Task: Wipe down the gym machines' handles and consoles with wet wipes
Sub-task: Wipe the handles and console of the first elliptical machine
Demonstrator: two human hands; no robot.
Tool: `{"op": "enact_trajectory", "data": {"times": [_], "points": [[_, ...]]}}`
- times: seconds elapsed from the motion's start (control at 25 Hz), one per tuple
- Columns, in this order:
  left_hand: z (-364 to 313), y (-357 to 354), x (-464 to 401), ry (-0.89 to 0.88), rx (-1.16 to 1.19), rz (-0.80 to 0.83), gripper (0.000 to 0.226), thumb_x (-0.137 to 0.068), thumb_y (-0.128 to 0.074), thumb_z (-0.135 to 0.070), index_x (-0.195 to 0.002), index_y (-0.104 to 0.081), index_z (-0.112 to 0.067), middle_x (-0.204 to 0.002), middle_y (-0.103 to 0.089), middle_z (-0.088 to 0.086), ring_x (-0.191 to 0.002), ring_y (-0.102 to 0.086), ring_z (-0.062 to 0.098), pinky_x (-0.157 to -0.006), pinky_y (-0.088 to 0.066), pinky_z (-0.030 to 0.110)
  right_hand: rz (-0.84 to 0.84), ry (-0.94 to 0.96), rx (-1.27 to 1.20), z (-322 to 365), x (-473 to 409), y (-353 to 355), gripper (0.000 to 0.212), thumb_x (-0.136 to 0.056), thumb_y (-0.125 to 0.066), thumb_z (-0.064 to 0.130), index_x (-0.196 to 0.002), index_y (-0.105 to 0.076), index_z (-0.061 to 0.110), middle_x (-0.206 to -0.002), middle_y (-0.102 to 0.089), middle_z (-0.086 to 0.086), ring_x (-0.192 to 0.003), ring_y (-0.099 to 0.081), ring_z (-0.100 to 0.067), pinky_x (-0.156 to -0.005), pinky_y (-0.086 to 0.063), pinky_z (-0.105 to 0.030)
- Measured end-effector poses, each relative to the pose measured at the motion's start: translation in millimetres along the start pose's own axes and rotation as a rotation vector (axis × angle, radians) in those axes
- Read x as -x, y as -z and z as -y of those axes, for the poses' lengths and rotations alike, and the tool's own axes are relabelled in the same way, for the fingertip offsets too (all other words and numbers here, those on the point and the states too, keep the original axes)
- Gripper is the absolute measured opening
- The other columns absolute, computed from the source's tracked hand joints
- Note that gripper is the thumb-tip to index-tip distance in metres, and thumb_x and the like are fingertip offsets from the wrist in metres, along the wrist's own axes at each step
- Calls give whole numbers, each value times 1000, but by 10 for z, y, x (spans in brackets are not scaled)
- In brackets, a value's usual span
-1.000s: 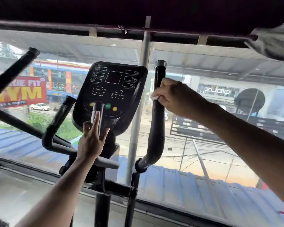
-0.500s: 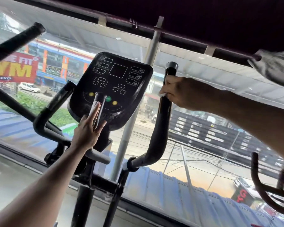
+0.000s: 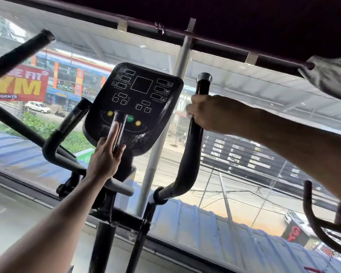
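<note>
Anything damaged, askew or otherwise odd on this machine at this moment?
Nothing looks broken or askew. The console carries pale smears, mostly near its lower edge. The right hand grips the right handle with a bit of white wipe showing; the left hand rests straight-fingered on the short post.

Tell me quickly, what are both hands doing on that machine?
Right hand grips the right handle, a white wipe under its fingers. Left hand open, fingers straight against the short grip before the console. Nothing in the way.

A wide window (image 3: 244,164) with a grey upright post (image 3: 182,62) is seen under a dark ceiling (image 3: 205,16), daylight coming through, a red gym sign (image 3: 18,85), white car (image 3: 37,107) and street outside.
</note>
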State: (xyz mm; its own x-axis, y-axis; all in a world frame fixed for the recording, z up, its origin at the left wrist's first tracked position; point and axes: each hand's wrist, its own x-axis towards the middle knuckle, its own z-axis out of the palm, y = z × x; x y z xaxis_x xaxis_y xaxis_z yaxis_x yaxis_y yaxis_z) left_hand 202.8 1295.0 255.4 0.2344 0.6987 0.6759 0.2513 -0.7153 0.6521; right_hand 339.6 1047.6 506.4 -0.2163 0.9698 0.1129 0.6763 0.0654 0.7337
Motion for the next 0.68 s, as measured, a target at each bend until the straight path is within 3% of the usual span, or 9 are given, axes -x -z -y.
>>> {"op": "enact_trajectory", "data": {"times": [0.04, 0.12, 0.24, 0.32, 0.4, 0.48, 0.56, 0.68], "points": [[1, -1, 0, -4, -5, -7, 75, -104, -58, -38, -163, -12, -47, -123, -54, 15, -88, -64, 40, -65, -45, 41, 38, 9, -16, 137, 17, -45, 34, -99, -30, -2, -89, -61, 6, -108, -60, -14, -90, -57, -30, -77, -52, -40], [12, -24, -2, -15, -30, -16, 75, -104, -58, -38, -163, -12, -47, -123, -54, 15, -88, -64, 41, -64, -46, 41, -46, 76, 24, 336, 46, -116, 23, -103, -39, 4, -99, -62, 8, -106, -60, -16, -67, -48, -19, -68, -50, -35], [-28, -8, 9, 15, -63, 37, 77, -103, -56, -42, -163, -8, -48, -127, -54, 15, -91, -65, 42, -64, -46, 41, -63, -12, -84, 286, 106, -90, 16, -101, -54, 11, -103, -69, 16, -93, -54, 1, -74, -60, -19, -72, -55, -38], [-99, 31, 49, 78, -131, 60, 79, -99, -51, -56, -163, -6, -48, -135, -48, 18, -101, -63, 47, -72, -51, 49, -235, -64, -325, 145, 271, -78, 15, -97, -65, 12, -107, -75, 14, -92, -57, 6, -83, -64, -19, -75, -53, -35], [-278, 83, 173, 75, -178, -4, 81, -95, -43, -69, -164, -10, -44, -150, -35, 20, -124, -52, 47, -90, -51, 59, -522, -237, -544, 34, 473, -179, 16, -94, -70, 9, -108, -77, 13, -93, -67, 2, -83, -66, -15, -75, -53, -29], [-723, 128, 385, -49, -29, -77, 74, -99, -43, -69, -163, -18, -42, -158, -30, 8, -135, -48, 33, -101, -49, 55, -742, -504, -752, -38, 608, -504, 12, -94, -72, 12, -104, -76, 18, -96, -72, 5, -84, -70, -14, -74, -56, -26], [-1306, 167, 602, -190, 159, -76, 70, -98, -46, -65, -161, -23, -45, -154, -42, -11, -126, -57, 15, -98, -54, 43, -893, -747, -1123, -92, 555, -865, 7, -93, -73, 15, -98, -75, 20, -95, -76, 0, -84, -75, -20, -76, -62, -35], [-1912, 66, 744, -270, 169, 21, 74, -93, -44, -72, -158, -14, -56, -144, -56, -10, -108, -64, 8, -89, -55, 36, -1097, -837, -1783, -179, 272, -1272, 12, -87, -74, 4, -98, -72, 6, -99, -73, -21, -97, -73, -39, -89, -59, -57]]}}
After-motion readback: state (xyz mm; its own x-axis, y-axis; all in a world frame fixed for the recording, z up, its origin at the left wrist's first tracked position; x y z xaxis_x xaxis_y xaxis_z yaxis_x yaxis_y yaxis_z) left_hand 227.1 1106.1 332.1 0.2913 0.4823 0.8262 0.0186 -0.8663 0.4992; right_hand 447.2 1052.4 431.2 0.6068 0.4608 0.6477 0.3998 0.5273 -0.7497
